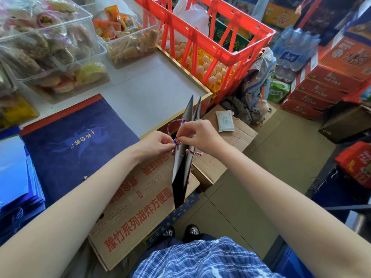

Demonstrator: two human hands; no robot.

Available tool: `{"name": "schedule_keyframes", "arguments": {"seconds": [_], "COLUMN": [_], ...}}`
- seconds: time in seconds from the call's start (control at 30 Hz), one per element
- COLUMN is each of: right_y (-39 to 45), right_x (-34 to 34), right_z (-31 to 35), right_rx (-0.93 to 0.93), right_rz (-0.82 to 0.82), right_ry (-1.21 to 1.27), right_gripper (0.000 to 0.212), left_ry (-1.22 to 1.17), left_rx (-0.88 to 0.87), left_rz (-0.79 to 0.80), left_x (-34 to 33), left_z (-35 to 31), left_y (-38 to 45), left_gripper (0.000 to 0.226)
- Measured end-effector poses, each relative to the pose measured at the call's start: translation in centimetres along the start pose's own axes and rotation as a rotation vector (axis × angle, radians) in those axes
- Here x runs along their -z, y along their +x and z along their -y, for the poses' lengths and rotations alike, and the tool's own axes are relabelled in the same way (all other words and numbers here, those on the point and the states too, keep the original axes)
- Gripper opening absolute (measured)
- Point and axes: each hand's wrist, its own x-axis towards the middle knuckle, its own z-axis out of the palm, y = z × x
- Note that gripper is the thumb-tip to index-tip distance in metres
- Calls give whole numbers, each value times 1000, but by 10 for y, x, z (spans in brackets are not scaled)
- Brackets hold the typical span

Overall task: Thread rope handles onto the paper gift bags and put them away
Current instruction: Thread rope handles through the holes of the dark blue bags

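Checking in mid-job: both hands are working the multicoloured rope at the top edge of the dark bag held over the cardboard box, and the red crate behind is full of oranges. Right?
Not quite. The head view shows the red crate holds trays of eggs, not oranges. The rest stands: the left hand and right hand pinch the multicoloured rope at the top edge of the dark bag, held over the cardboard box.

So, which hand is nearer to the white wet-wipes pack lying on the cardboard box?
Right. The right hand pinches the rope handle at the gift bag, just left of the wipes pack. The left hand is beyond the bag, farther away.
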Motion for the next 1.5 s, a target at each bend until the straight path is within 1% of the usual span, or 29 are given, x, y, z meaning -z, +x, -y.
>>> {"name": "schedule_keyframes", "arguments": {"seconds": [0.1, 0.13, 0.17, 0.2, 0.27, 0.3, 0.4, 0.47, 0.53, 0.6, 0.7, 0.83, 0.97, 1.1, 1.17, 1.2, 1.23, 1.3, 1.33, 1.4, 1.43, 1.5], "right_y": [-3, -4, -5, -6, -9, -11, -19, -23, -25, -26, -28, -29, -28, -28, -27, -26, -26, -26, -26, -24, -22, -18], "right_x": [0, 1, 1, 1, 2, 2, 5, 7, 9, 10, 11, 11, 4, 7, 12, 14, 14, 12, 11, 12, 14, 20], "right_z": [-2, -4, -6, -8, -13, -16, -21, -24, -27, -26, -24, -21, -16, -14, -12, -11, -10, -9, -9, -5, -3, 1], "right_rx": [15, 18, 27, 38, 55, 53, 25, -10, -51, -72, -74, -57, -52, -104, -199, -245, -275, -292, -300, -305, -305, -323], "right_rz": [-30, -27, -10, 17, 67, 87, 95, 57, 33, 26, 16, 45, 38, 92, 175, 241, 317, 415, 413, 330, 274, 189], "right_ry": [-63, -90, -132, -181, -257, -285, -306, -280, -259, -230, -184, -155, -130, -92, -179, -249, -300, -290, -242, -136, -85, 18], "right_gripper": [5, 6, 7, 8, 9, 10, 10, 11, 11, 11, 9, 6, 7, 14, 26, 30, 29, 21, 18, 18, 19, 21], "left_ry": [-59, -56, -23, 39, 173, 214, 256, 225, 141, 23, -172, -241, -212, -190, -226, -239, -243, -256, -252, -227, -212, -55], "left_rx": [24, 17, -3, -38, -141, -194, -305, -329, -279, -190, -107, -16, 47, 62, 79, 82, 87, 96, 95, 80, 51, -70], "left_rz": [79, 88, 70, 19, -86, -103, -78, -151, -263, -313, -276, -273, -274, -300, -349, -379, -409, -452, -465, -469, -465, -514], "left_x": [1, 0, -2, -5, -12, -15, -21, -22, -23, -24, -29, -28, -25, -23, -21, -20, -20, -19, -18, -15, -14, -11], "left_z": [-1, -1, -1, 0, 1, 1, 0, 0, 0, -3, -8, -7, -8, -5, -2, 0, -2, -2, 0, 0, -1, -2], "left_y": [-2, -2, 0, 1, 5, 6, 7, 7, 8, 9, 10, 11, 11, 9, 8, 9, 8, 7, 9, 8, 8, 7], "left_gripper": [2, 3, 5, 7, 10, 9, 10, 9, 11, 16, 11, 13, 20, 12, 10, 10, 10, 11, 11, 10, 8, 10]}}
